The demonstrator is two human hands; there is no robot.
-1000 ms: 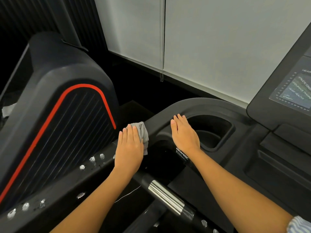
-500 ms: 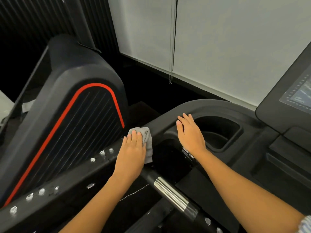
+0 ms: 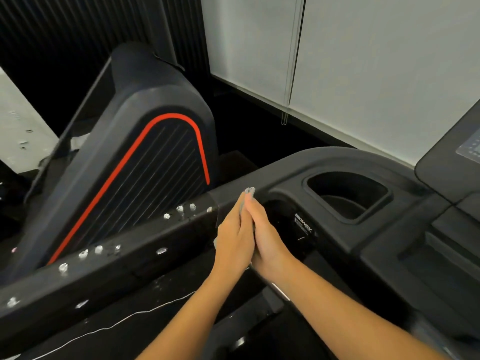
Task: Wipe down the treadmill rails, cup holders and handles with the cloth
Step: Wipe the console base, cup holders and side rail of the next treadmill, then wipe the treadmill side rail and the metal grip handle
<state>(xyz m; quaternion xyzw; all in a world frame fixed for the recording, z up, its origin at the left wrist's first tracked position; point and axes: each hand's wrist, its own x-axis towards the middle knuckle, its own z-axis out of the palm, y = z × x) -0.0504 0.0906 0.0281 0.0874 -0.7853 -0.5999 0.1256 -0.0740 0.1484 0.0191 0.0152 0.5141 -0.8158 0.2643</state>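
Observation:
My left hand (image 3: 233,237) and my right hand (image 3: 267,237) are pressed palm to palm over the black treadmill's left handle. The grey cloth (image 3: 248,191) is sandwiched between them; only a small tip shows past my fingertips. The rest of the cloth is hidden. Right of my hands lies the black cup holder (image 3: 348,196), a deep oval well in the console. The left rail (image 3: 109,266) runs down to the lower left, dotted with white specks. A chrome handle band (image 3: 280,291) peeks out under my right wrist.
A neighbouring black machine housing with a red stripe (image 3: 145,162) stands close on the left. The console screen (image 3: 470,146) is at the right edge. White blinds with a hanging cord (image 3: 288,100) are behind. A thin white thread (image 3: 117,323) lies on the dark surface below the rail.
My right hand left the console rim beside the cup holder and came left against my left hand, closing the cloth between both palms. The view also swung left.

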